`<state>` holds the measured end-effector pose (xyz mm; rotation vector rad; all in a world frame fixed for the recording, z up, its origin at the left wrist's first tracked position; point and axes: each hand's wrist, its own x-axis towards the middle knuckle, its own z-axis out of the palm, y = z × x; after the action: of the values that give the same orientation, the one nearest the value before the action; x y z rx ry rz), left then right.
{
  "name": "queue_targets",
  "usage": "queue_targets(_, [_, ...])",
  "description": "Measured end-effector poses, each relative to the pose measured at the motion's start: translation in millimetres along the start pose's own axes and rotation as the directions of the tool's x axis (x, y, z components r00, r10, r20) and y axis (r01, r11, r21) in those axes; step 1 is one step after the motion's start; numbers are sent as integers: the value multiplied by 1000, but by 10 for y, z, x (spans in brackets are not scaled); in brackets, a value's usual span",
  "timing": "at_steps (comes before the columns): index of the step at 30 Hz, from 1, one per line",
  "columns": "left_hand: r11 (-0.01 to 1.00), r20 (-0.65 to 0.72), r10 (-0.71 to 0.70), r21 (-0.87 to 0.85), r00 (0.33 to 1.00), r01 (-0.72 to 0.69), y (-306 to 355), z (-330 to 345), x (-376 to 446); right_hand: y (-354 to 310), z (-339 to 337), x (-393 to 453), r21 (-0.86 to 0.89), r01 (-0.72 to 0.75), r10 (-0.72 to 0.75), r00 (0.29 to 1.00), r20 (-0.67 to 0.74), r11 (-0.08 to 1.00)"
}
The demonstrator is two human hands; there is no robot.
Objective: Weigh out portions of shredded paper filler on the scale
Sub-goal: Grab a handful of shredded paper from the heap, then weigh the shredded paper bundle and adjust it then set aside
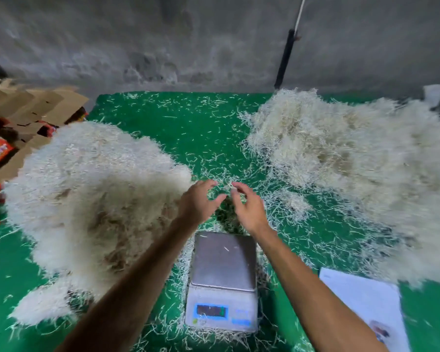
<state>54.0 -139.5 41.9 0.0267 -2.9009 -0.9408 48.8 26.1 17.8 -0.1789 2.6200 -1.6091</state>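
Shredded paper filler, left heap: large pale mound on the left half of the green surface, reaching from near the left edge almost to the middle. I judge it very light, springy and tangled; strands will cling and trail, so a portion wants a loose two-handed scoop from the heap's flank, not a pinch.

Cardboard boxes: stacked flat past the far left corner.

Left hand: over the middle of the surface, fingers spread and relaxed; its grip is released, holding nothing I can see.

Right hand: just beside the left, fingertips at a few loose strands; whether it pinches them I cannot tell.

Scale: near the front edge, centred, below both hands. Steel pan bare but for a stray strand or two; display too blurred to read. No portion is on it yet.

Shredded paper filler, right heap: wider and flatter, spread toward the far right corner and right edge. Same handling.

White paper sheet: at the front right, just beside the scale.
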Motion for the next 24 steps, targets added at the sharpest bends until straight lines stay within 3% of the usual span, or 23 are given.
queue_targets(4, [997, 141, 70, -22, 988, -67, 412, 646, 308, 583, -700, 70, -151, -170, 158, 983, -93, 974])
queue_targets(9, [995, 222, 99, -3, 970, -100, 733, 1306, 683, 1307, -1133, 342, -449, -250, 224, 968, -112, 858])
queue_targets(11, [999, 295, 9, -34, 955, 1, 781, 1561, 838, 1568, -1131, 496, -527, -318, 308, 945, -110, 788])
queue_targets(13, [962, 426, -145, -152, 893, 229, 791, 1760, 981, 1743, -1036, 645, -528, -404, 388, 910, -146, 747])
queue_targets(14, [878, 539, -243, -232, 806, 420, 799, 1831, 1051, 1791, -974, 727, -476, -432, 404, 899, -167, 766])
queue_targets(15, [716, 687, -303, -293, 660, 633, 831, 1870, 1119, 1788, -924, 807, -361, -440, 410, 898, -159, 822])
queue_targets(16, [495, 820, -273, -329, 504, 804, 830, 1917, 1187, 1761, -877, 894, -212, -406, 389, 914, -117, 889])
queue_targets(17, [272, 889, -184, -364, 420, 890, 834, 1965, 1271, 1701, -858, 1004, -106, -340, 336, 940, -58, 934])
queue_targets(18, [102, 892, -121, -425, 435, 900, 829, 2024, 1378, 1654, -870, 1138, -46, -263, 262, 965, -26, 964])
queue_targets(19, [9, 857, -130, -503, 499, 864, 835, 2076, 1489, 1609, -925, 1285, -21, -198, 197, 979, -47, 980])
queue_targets(20, [-19, 801, -206, -577, 562, 816, 826, 2129, 1605, 1593, -1000, 1458, -2, -152, 150, 981, -119, 988])
queue_targets(22, [87, 662, -445, -638, 603, 765, 801, 2195, 1795, 1670, -1209, 1777, -146, -186, 123, 925, -361, 972])
queue_targets(23, [163, 624, -488, -622, 610, 766, 789, 2197, 1845, 1762, -1300, 1892, -284, -263, 125, 897, -424, 922])
queue_targets(24, [187, 639, -444, -619, 627, 763, 766, 2225, 1896, 1840, -1353, 1974, -369, -342, 180, 896, -407, 864])
